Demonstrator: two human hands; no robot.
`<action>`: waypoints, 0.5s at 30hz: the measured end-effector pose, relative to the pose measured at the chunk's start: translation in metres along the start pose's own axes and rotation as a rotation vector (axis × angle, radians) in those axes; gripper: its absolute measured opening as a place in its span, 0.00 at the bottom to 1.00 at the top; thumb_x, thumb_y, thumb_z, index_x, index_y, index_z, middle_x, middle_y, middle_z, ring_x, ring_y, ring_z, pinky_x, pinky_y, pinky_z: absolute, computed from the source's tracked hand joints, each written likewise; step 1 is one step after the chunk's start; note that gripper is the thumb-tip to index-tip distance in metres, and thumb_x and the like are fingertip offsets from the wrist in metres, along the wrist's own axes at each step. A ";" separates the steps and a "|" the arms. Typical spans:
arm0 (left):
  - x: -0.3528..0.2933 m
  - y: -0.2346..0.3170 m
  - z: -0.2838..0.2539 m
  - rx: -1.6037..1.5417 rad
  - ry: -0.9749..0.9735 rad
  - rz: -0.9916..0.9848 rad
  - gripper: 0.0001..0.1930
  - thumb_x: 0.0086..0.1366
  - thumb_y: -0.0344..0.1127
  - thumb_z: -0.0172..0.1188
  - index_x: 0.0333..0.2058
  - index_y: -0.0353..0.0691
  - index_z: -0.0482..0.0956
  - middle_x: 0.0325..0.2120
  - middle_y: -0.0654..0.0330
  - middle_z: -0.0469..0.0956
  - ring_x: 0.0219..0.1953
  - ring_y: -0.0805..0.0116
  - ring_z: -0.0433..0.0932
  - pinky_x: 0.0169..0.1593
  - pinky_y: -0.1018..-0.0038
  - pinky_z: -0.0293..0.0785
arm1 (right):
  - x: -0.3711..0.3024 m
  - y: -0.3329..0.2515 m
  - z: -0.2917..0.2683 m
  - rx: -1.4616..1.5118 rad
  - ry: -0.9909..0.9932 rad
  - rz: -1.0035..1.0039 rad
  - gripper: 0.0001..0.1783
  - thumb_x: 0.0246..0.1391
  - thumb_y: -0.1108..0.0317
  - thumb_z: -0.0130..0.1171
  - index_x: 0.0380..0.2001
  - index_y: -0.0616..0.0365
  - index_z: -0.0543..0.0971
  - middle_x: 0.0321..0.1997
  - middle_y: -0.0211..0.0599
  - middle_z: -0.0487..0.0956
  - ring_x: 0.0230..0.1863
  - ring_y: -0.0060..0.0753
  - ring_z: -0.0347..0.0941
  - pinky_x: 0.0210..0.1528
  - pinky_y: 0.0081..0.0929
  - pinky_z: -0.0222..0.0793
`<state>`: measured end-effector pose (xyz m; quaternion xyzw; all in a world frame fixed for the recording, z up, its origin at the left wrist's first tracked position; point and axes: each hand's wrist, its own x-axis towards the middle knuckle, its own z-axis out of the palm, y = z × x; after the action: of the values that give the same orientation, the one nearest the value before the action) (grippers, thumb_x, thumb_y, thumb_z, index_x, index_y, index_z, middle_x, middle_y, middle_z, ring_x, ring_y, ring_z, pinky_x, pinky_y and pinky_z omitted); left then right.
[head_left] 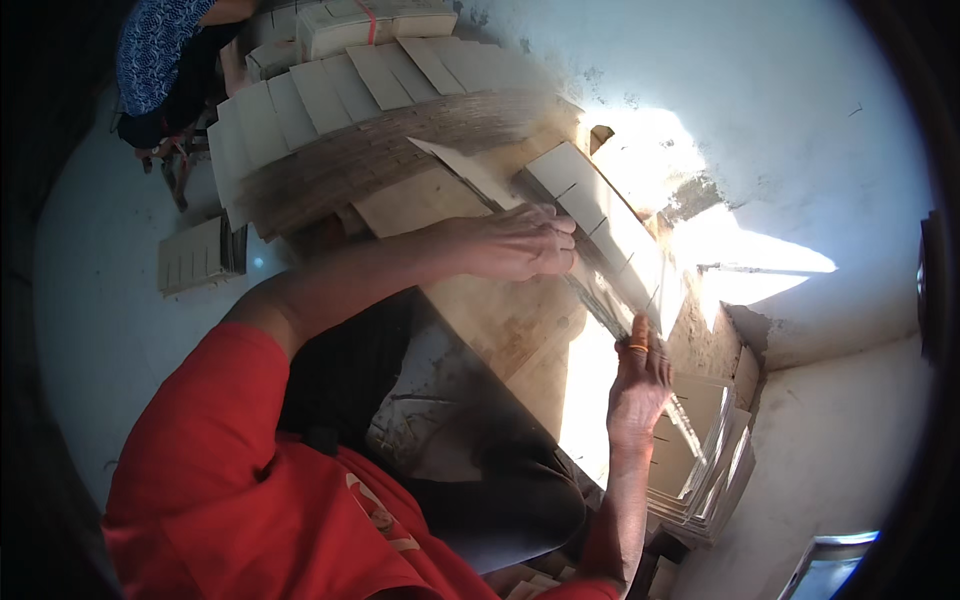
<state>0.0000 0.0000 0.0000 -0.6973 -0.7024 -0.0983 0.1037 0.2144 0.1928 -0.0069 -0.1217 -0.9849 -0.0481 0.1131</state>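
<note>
Over the table, my left hand has its fingers curled around a long, thin bunch of cardboard strips. Farther right along the same strips, my right hand, with an orange ring on one finger, grips them near their other end. One strip end sticks out past my left hand toward the far left. Just beyond my hands lies a pale slotted cardboard piece with dark slits, partly in bright sunlight. My fingers hide how many strips are held.
A wooden tabletop lies under my hands. Overlapping cardboard sheets line the far left, below a red-banded bundle. Slotted cards stand at left, stacked sheets at right. Another person is at far left, beside a wall.
</note>
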 end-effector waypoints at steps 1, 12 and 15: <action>-0.011 0.004 -0.012 0.108 0.261 0.024 0.18 0.48 0.29 0.59 0.42 0.37 0.78 0.43 0.58 0.75 0.38 0.64 0.72 0.42 0.72 0.69 | -0.003 0.001 -0.007 -0.300 0.282 -0.152 0.24 0.61 0.73 0.48 0.61 0.58 0.64 0.61 0.44 0.68 0.66 0.36 0.60 0.69 0.41 0.50; -0.170 -0.137 -0.035 0.984 0.137 -0.756 0.11 0.51 0.29 0.58 0.36 0.35 0.75 0.34 0.58 0.73 0.42 0.65 0.70 0.40 0.70 0.72 | -0.102 0.152 0.030 -0.553 0.281 0.395 0.28 0.59 0.61 0.54 0.61 0.56 0.64 0.61 0.41 0.66 0.64 0.43 0.59 0.64 0.46 0.53; -0.188 -0.147 -0.010 0.951 0.042 -0.799 0.11 0.52 0.29 0.58 0.36 0.35 0.74 0.33 0.58 0.73 0.43 0.64 0.71 0.41 0.70 0.73 | -0.133 0.194 0.049 -0.536 0.200 0.584 0.31 0.53 0.57 0.60 0.58 0.56 0.66 0.59 0.39 0.68 0.61 0.44 0.60 0.59 0.46 0.57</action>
<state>-0.1457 -0.1846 -0.0422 -0.2558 -0.8738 0.1805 0.3720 0.3786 0.3553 -0.0726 -0.4159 -0.8459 -0.2804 0.1814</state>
